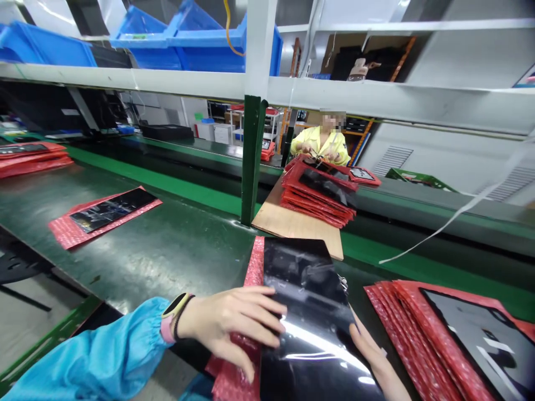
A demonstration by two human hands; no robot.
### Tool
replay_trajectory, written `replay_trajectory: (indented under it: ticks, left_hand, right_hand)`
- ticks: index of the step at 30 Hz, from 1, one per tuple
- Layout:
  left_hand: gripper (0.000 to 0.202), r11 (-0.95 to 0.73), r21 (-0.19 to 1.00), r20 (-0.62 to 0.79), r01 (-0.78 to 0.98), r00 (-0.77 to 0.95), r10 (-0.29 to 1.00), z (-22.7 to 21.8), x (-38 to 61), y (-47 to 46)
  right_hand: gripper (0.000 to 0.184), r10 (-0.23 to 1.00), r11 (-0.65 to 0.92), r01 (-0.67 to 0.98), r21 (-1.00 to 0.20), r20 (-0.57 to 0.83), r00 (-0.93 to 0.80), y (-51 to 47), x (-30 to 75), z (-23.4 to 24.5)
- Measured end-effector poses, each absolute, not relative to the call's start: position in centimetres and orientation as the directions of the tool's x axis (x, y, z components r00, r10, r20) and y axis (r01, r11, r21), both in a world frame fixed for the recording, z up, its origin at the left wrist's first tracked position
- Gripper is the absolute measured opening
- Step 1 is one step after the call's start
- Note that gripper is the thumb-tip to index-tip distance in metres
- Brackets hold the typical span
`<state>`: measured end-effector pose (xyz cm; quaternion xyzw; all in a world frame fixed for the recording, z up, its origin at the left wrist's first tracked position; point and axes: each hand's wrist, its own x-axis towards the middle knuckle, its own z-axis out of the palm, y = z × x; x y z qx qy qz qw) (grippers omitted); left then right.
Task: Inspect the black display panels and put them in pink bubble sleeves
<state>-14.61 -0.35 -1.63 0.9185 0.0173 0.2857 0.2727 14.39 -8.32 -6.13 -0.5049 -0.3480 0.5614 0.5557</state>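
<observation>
A glossy black panel (309, 312) lies in front of me on a red bubble-wrap sleeve (256, 262) on the dark green belt. My left hand (234, 326), in a blue sleeve with a pink wristband, rests flat with fingers spread on the panel's left edge and the sleeve. My right hand (371, 348) touches the panel's right edge from below; only part of it shows, its fingers straight along the edge.
A stack of red sleeves with black panels (451, 334) lies at my right. Another stack (321, 195) sits on a wooden board (292, 225) beyond a green post (251, 161). A single sleeved panel (104, 214) lies left. A person in yellow (320, 142) works opposite.
</observation>
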Motion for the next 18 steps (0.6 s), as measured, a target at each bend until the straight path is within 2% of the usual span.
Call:
replay_trajectory:
  ticks: [1,3,5,6,8,10,12,14,16,18]
  left_hand:
    - [0.048,-0.824,0.561,0.557,-0.071,0.77,0.313,-2.0,-15.0,-0.3]
    - [0.052,-0.677,0.736,0.575,-0.004,0.532,0.622,-2.8,-15.3,-0.4]
    - [0.052,-0.409,0.906,0.423,-0.114,0.32,0.848,-3.1,-14.8,-0.4]
    - [0.05,-0.25,0.945,0.306,-0.21,0.306,0.901,-3.1,-14.3,-0.4]
    - [0.047,0.047,0.936,0.111,-0.348,0.42,0.901,-2.5,-13.0,-0.5]
    - [0.046,0.194,0.895,0.035,-0.4,0.498,0.866,-1.7,-11.8,-0.2]
    - [0.046,0.201,0.879,0.041,-0.433,0.487,0.873,-0.9,-11.2,0.8]
    - [0.046,0.175,0.883,0.07,-0.435,0.49,0.869,-0.3,-11.3,2.6]
    - [0.045,0.158,0.916,0.093,-0.369,0.579,0.81,0.4,-11.9,4.9]
    - [0.042,0.079,0.97,0.11,-0.231,0.703,0.703,1.2,-12.6,7.2]
  right_hand:
    - [0.039,0.972,-0.141,-0.276,-0.951,-0.185,0.142,-8.3,14.2,-5.7]
    - [0.043,0.972,-0.127,-0.289,-0.949,-0.178,0.156,-8.2,13.7,-5.2]
    - [0.05,0.978,-0.099,-0.328,-0.939,-0.152,0.142,-8.1,13.1,-4.9]
    - [0.053,0.98,-0.091,-0.355,-0.93,-0.146,0.132,-8.0,12.6,-4.7]
    - [0.062,0.983,-0.091,-0.417,-0.904,-0.149,0.106,-7.8,11.5,-4.3]
    - [0.069,0.985,-0.103,-0.485,-0.868,-0.157,0.073,-7.5,10.3,-3.7]
    - [0.07,0.991,-0.101,-0.563,-0.82,-0.135,0.018,-7.0,9.5,-2.9]
    - [0.058,0.994,-0.114,-0.654,-0.748,-0.086,-0.075,-6.0,9.4,-2.2]
    - [0.054,0.973,-0.199,-0.71,-0.675,-0.053,-0.223,-4.8,10.1,-1.5]
    - [0.064,0.945,-0.277,-0.718,-0.638,-0.044,-0.325,-3.5,11.0,-0.9]
